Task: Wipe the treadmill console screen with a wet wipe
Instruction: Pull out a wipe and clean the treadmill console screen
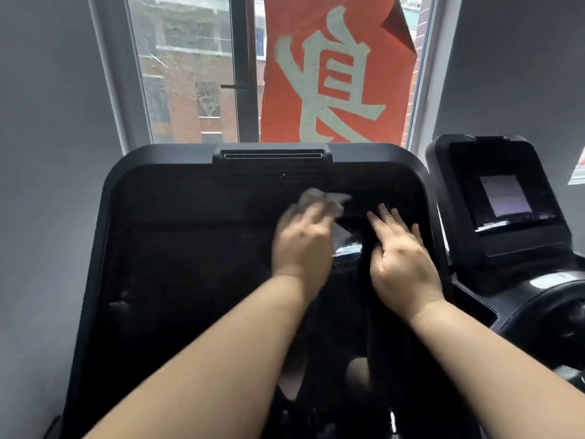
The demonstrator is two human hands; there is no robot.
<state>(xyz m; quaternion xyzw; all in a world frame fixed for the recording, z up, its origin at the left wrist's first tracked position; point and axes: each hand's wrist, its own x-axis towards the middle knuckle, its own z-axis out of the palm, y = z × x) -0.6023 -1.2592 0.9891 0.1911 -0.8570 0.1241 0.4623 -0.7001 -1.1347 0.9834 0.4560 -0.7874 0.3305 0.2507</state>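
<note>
Wipe (319, 198) under left hand (300, 245), on screen (190, 248)

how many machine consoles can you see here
2. One console fills the centre, under the left hand pressing the wet wipe; a second console stands at the right, its small screen lit. More may be out of frame.

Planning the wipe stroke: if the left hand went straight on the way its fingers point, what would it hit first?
Probably the raised slotted housing at the console's top edge. The left hand, pressing the wet wipe, has only dark screen before it.
</note>
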